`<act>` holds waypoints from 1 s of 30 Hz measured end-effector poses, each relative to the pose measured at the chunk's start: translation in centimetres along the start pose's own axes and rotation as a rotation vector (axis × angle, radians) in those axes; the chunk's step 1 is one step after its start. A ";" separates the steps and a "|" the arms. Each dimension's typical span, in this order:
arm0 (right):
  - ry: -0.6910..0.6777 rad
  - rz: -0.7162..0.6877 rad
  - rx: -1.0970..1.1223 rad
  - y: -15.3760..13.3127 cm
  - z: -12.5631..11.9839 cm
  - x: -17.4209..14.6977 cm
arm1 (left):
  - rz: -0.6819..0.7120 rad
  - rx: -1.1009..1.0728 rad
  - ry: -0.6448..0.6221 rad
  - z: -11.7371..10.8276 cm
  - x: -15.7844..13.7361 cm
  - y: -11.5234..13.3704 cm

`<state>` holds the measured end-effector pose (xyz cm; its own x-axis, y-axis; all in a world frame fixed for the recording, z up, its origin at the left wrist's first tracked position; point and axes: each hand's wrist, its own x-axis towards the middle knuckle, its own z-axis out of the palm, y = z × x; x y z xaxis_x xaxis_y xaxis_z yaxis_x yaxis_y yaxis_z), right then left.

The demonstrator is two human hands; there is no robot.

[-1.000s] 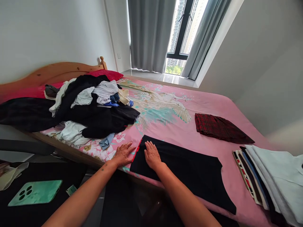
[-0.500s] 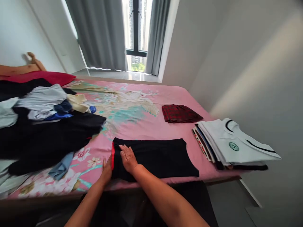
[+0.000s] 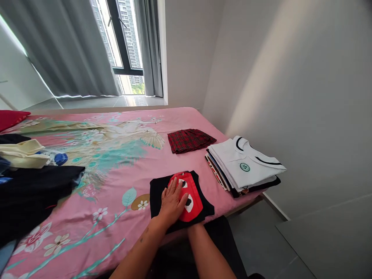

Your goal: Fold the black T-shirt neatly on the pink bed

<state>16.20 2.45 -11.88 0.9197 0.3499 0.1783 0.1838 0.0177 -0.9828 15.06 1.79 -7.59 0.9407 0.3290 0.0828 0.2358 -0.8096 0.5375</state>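
doubled over since the earlier frame, black garment (image 3: 197, 201) lies beneath the left grip (image 3: 173, 199), fingers flat, clasping nothing; right grip hidden underneath, hold untellable. withdrawing it roughly could drag layers askew.

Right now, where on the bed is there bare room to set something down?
The widest free patch is the patterned bedsheet between the loose clothes at left and the red-printed black garment under your left hand. A narrower strip lies between that garment and the red tartan cloth. It's crowded at right, where the folded clothes stack sits close beside both.
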 end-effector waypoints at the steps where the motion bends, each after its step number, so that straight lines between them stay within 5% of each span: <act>1: 0.041 0.026 0.035 0.6 -0.4 0.1 | 0.007 0.075 -0.038 0.7 0.2 0.0; 4: 0.018 0.011 0.016 2.4 -2.7 0.1 | 0.025 0.210 -0.087 2.4 0.4 -0.7; 9: -0.287 -0.227 -0.223 3.3 -9.3 1.4 | 0.097 0.279 -0.016 3.2 0.5 -0.6; 15: -0.355 0.145 0.417 2.1 -13.6 3.6 | 0.061 0.332 -0.049 4.2 0.7 -0.2; 20: -0.317 0.312 0.527 1.1 -16.2 4.6 | 0.059 0.321 -0.077 4.1 0.7 -0.8; 26: -0.023 0.157 0.226 -2.5 -20.6 5.3 | 0.060 0.371 -0.043 4.6 0.9 -0.2; 30: -0.213 -0.174 -0.271 -4.1 -18.0 4.7 | 0.065 0.390 0.025 4.2 -0.1 0.0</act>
<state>25.98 -12.86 -6.18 0.7791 0.5509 0.2993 0.4422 -0.1444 -0.8852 15.99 -0.26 -11.11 0.9516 0.2789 0.1292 0.2555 -0.9514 0.1717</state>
